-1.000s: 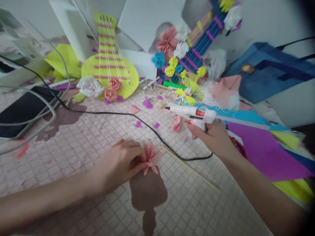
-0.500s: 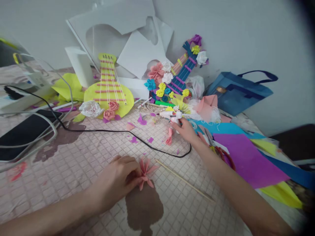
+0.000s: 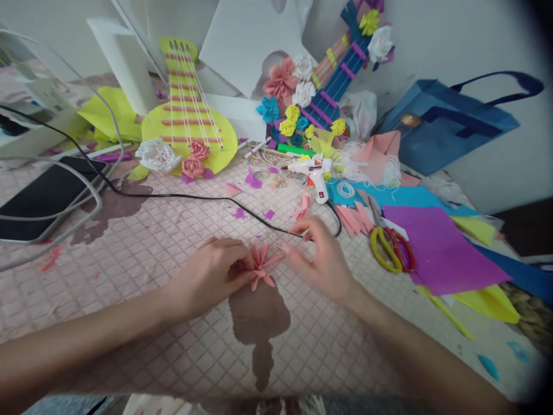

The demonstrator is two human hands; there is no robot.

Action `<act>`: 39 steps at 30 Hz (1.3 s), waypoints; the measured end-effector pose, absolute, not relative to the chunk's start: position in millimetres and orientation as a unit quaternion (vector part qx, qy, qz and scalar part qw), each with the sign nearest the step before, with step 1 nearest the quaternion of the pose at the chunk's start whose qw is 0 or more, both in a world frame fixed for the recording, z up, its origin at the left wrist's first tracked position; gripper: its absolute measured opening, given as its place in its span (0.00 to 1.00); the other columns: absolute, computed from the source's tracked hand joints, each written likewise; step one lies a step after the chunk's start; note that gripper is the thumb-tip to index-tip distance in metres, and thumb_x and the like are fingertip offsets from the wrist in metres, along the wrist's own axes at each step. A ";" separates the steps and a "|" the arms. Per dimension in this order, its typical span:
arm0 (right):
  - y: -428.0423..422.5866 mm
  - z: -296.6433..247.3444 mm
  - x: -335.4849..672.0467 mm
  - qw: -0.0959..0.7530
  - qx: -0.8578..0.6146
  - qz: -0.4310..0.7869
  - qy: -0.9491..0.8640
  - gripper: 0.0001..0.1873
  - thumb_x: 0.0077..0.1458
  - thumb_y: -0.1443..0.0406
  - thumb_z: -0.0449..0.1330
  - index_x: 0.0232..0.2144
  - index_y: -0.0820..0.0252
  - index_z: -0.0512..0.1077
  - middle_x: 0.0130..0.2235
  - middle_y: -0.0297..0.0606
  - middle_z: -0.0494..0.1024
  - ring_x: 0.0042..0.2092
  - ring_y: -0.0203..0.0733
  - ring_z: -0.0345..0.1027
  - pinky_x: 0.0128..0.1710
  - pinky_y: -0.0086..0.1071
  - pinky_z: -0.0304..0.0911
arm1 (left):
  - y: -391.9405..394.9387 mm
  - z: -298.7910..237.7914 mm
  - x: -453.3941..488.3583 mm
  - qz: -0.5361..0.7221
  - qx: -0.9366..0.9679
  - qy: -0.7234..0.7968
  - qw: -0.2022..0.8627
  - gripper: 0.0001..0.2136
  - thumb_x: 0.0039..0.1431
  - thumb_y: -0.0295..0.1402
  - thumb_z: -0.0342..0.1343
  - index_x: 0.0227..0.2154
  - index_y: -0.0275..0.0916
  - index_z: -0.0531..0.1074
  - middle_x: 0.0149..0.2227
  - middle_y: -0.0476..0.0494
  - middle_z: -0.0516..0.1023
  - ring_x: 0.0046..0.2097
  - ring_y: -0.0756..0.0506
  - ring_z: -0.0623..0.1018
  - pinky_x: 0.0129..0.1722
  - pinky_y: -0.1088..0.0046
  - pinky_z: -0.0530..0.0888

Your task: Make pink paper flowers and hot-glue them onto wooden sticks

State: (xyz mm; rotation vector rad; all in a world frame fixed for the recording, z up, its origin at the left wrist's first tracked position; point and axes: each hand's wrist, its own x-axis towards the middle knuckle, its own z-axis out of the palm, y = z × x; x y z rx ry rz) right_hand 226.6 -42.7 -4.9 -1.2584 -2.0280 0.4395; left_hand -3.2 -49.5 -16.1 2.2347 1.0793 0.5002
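Note:
Low over the tiled-pattern cloth, my left hand (image 3: 216,274) pinches a pink paper flower (image 3: 262,270) by its left side, thumb and fingers closed. Its narrow petals spread out to the right. Close by on that side is my right hand (image 3: 324,262), fingers apart and slightly blurred, its fingertips beside the longest petal. Whether they touch it I cannot tell. Beyond the right hand a white glue gun (image 3: 318,173) rests on the table with its nozzle to the left. A bundle of pink paper strips (image 3: 303,206) lies just in front of it.
A black cable (image 3: 190,196) crosses the cloth. Scissors (image 3: 391,248) and purple paper (image 3: 458,251) lie at right. Behind stand a yellow paper guitar (image 3: 190,127), a blue flowered one (image 3: 341,86) and a blue bag (image 3: 453,129). A phone (image 3: 47,199) lies at left.
My right hand has let go of the glue gun and come back toward the flower. The wooden stick no longer shows. My left hand still pinches the flower. The view has tilted down.

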 end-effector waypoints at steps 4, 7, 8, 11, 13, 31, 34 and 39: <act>-71.5 -6.9 203.0 0.294 -0.437 0.272 -0.806 0.06 0.53 0.67 0.59 0.34 0.56 0.64 0.34 0.36 0.70 0.39 0.41 0.63 0.40 0.36 0.62 | -50.5 -15.5 -3.6 0.188 0.844 0.406 0.297 0.09 0.60 0.34 0.55 0.26 0.38 0.72 0.27 0.49 0.73 0.30 0.50 0.71 0.34 0.72 0.65; -73.7 -11.6 200.1 0.274 -0.442 0.285 -0.805 0.04 0.54 0.68 0.58 0.31 0.57 0.64 0.33 0.35 0.70 0.38 0.41 0.62 0.39 0.36 0.61 | -50.5 -15.2 -3.8 0.184 0.841 0.414 0.296 0.07 0.58 0.33 0.56 0.26 0.38 0.72 0.27 0.49 0.73 0.31 0.49 0.71 0.34 0.72 0.65; -73.5 -13.1 200.0 0.269 -0.444 0.284 -0.806 0.04 0.55 0.68 0.58 0.31 0.57 0.64 0.33 0.35 0.70 0.38 0.41 0.62 0.38 0.35 0.61 | -50.3 -15.3 -3.9 0.183 0.841 0.415 0.296 0.07 0.58 0.34 0.56 0.26 0.38 0.72 0.27 0.49 0.73 0.31 0.49 0.71 0.35 0.72 0.65; -73.3 -16.0 199.9 0.262 -0.447 0.283 -0.807 0.05 0.56 0.69 0.56 0.30 0.57 0.64 0.32 0.36 0.69 0.38 0.40 0.62 0.37 0.35 0.60 | -49.9 -15.6 -3.6 0.183 0.841 0.413 0.298 0.09 0.59 0.35 0.55 0.26 0.38 0.71 0.27 0.50 0.72 0.31 0.49 0.71 0.35 0.71 0.66; -73.5 -16.7 199.4 0.258 -0.449 0.285 -0.807 0.05 0.56 0.69 0.56 0.29 0.57 0.63 0.32 0.35 0.69 0.38 0.40 0.62 0.37 0.34 0.59 | -50.2 -15.2 -3.1 0.185 0.839 0.416 0.299 0.09 0.59 0.35 0.56 0.26 0.38 0.71 0.27 0.50 0.72 0.31 0.49 0.71 0.35 0.71 0.66; -71.6 -14.3 200.8 0.283 -0.440 0.280 -0.805 0.06 0.54 0.71 0.56 0.31 0.57 0.64 0.32 0.35 0.69 0.38 0.40 0.63 0.38 0.35 0.61 | -47.9 -15.6 0.4 0.236 0.835 0.390 0.309 0.03 0.56 0.31 0.58 0.32 0.38 0.72 0.36 0.45 0.74 0.42 0.45 0.71 0.45 0.66 0.69; -66.5 -14.4 205.1 0.320 -0.432 0.267 -0.800 0.06 0.55 0.72 0.55 0.32 0.56 0.65 0.33 0.35 0.69 0.39 0.40 0.64 0.39 0.35 0.62 | -47.9 -14.5 0.9 0.238 0.835 0.390 0.308 0.03 0.57 0.31 0.58 0.32 0.38 0.72 0.36 0.45 0.75 0.42 0.45 0.71 0.44 0.67 0.69; -59.1 -17.0 207.5 0.277 -0.408 0.252 -0.833 0.07 0.57 0.73 0.53 0.35 0.57 0.67 0.37 0.38 0.69 0.42 0.40 0.64 0.42 0.35 0.62 | -48.0 -13.8 1.8 0.241 0.835 0.391 0.303 0.02 0.56 0.30 0.58 0.32 0.38 0.72 0.36 0.46 0.75 0.41 0.45 0.72 0.43 0.68 0.68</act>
